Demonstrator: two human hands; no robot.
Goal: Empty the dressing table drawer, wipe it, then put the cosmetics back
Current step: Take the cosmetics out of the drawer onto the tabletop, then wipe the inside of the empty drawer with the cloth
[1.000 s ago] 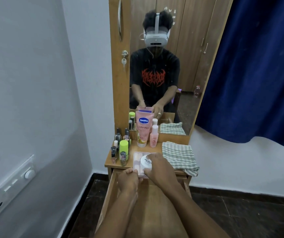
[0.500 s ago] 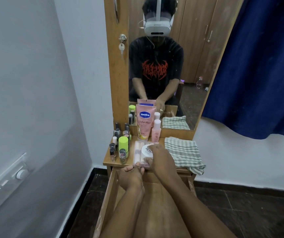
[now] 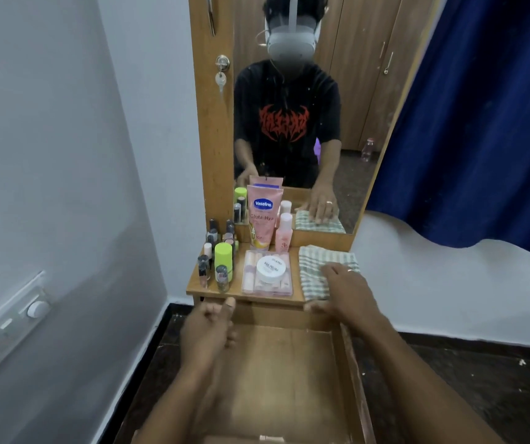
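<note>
The wooden drawer stands pulled out below the tabletop, its bottom bare. On the tabletop lie a clear case with a white round jar on it, a pink Vaseline tube, a small pink bottle, a lime-capped bottle and several nail polish bottles. A green checked cloth lies at the right. My right hand rests on the cloth, fingers spread. My left hand hovers over the drawer's back left, fingers loosely curled, holding nothing.
A mirror backs the table and reflects a person. A white wall with a switch panel runs along the left. A blue curtain hangs at the right. Dark floor lies around the drawer.
My right hand left the white jar and moved right onto the checked cloth. My left hand let go of the clear case and drew back over the drawer.
</note>
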